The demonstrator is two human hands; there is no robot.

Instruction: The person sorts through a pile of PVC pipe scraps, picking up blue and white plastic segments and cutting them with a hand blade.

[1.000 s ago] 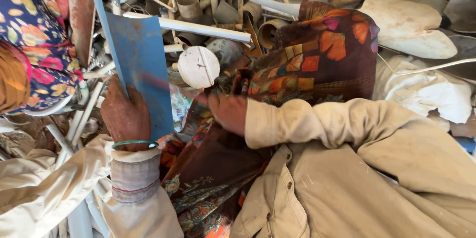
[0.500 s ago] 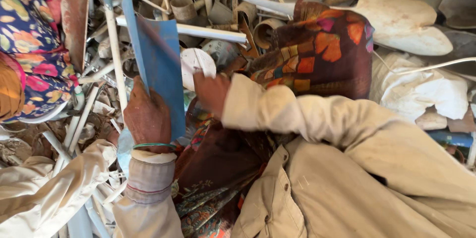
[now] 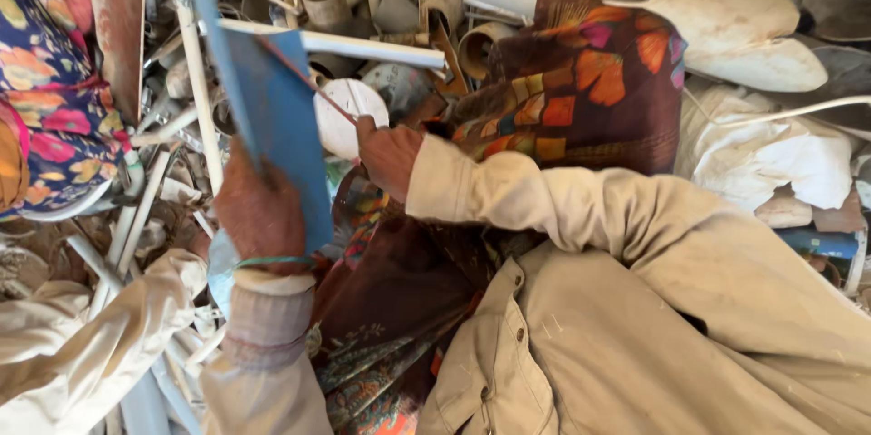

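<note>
Blue panel (image 3: 272, 127) raised, tilted upright; right hand (image 3: 388, 156) drawn nearer.

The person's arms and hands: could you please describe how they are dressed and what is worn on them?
Both hands are bare. The left hand has a thin green bangle at the wrist, above a pale ribbed cuff under a dusty cream sleeve. The right hand comes out of a long beige sleeve of creased, dusty cloth, like the rest of the beige garment.

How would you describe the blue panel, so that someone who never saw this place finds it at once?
Start from the heap of white pipes and scrap filling the upper picture. In front of it the left hand grips a flat blue panel by its lower end, held upright. Among pale, dusty pieces, it alone is flat and bright blue.
</note>
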